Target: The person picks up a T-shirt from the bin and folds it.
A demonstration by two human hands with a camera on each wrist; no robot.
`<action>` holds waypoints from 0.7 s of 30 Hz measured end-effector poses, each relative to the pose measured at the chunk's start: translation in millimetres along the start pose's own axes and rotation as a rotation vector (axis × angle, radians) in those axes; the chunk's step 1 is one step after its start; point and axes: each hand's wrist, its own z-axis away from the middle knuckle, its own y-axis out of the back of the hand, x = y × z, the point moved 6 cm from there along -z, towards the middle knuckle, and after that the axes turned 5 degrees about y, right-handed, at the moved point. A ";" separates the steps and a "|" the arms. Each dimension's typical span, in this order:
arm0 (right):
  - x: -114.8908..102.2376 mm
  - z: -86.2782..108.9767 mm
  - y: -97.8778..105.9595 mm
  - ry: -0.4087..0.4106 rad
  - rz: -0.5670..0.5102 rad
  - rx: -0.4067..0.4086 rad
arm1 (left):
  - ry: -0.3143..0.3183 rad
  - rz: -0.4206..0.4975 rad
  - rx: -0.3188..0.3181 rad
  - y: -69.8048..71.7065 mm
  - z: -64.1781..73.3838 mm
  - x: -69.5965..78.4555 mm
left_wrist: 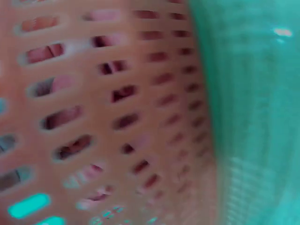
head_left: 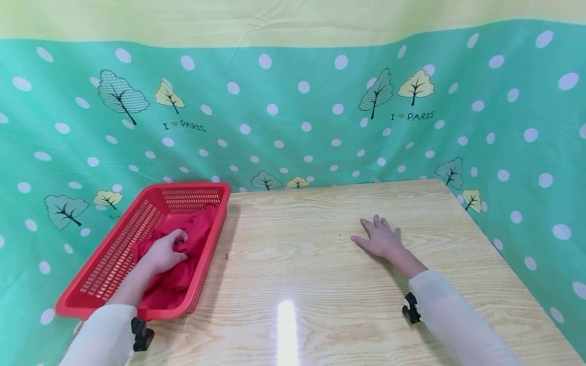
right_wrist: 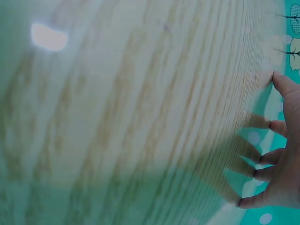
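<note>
A red plastic basket with slotted walls stands at the table's left side. Crumpled red cloth lies inside it. My left hand reaches into the basket, its thumb and fingers curled around a fold of the cloth. In the left wrist view the slotted basket wall fills most of the picture, blurred, and hides nearly all of that hand. My right hand rests on the table with fingers spread. The right wrist view shows its fingertips touching the wooden surface.
The light wood-grain table carries a bright light reflection near its front. Green dotted fabric with printed trees hangs behind the table and along both sides. Each sleeve has a black wrist camera on it.
</note>
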 end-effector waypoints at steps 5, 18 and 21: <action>0.0 0.0 -0.7 0.000 -0.002 -0.003 | 0.043 0.001 0.040 22.5 -4.2 4.5; -1.0 1.1 0.9 -0.008 -0.009 -0.010 | 0.075 0.044 0.144 65.6 2.4 17.6; -1.0 1.0 1.2 -0.007 -0.008 -0.008 | 0.068 0.051 0.170 77.9 7.5 27.0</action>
